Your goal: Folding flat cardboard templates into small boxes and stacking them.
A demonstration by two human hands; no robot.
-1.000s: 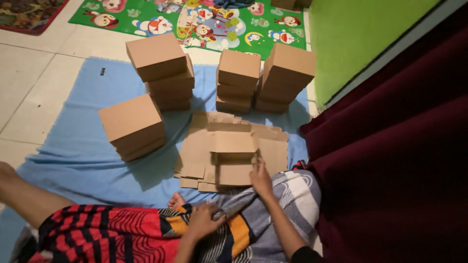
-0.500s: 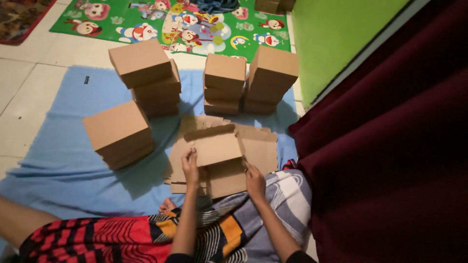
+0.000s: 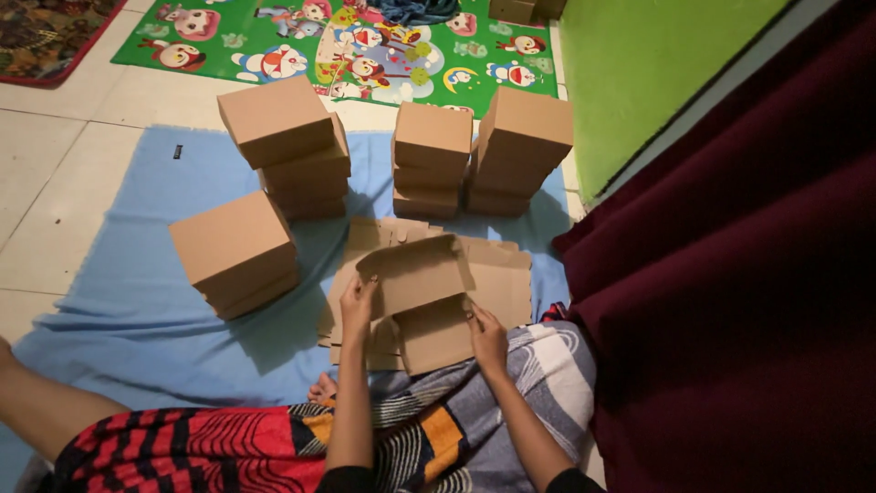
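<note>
Cardboard box blank [image 3: 424, 297] gripped w/ both hands: left [image 3: 358, 301], right [image 3: 487, 336].

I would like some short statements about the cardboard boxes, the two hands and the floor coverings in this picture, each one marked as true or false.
1. Both hands hold one partly folded cardboard sheet. True: the left hand grips its left edge, the right hand its right side.
2. The folded boxes stand in a single stack. False: there are four stacks, such as the near-left stack and the far-right stack.
3. The stacks stand on a blue cloth. True.
4. The sheet being folded lies on bare tiles. False: it rests over a pile of flat cardboard blanks on the cloth.
5. A green cartoon mat lies beyond the stacks. True.
6. The right hand rests on a finished box. False: it touches the unfinished sheet.
</note>
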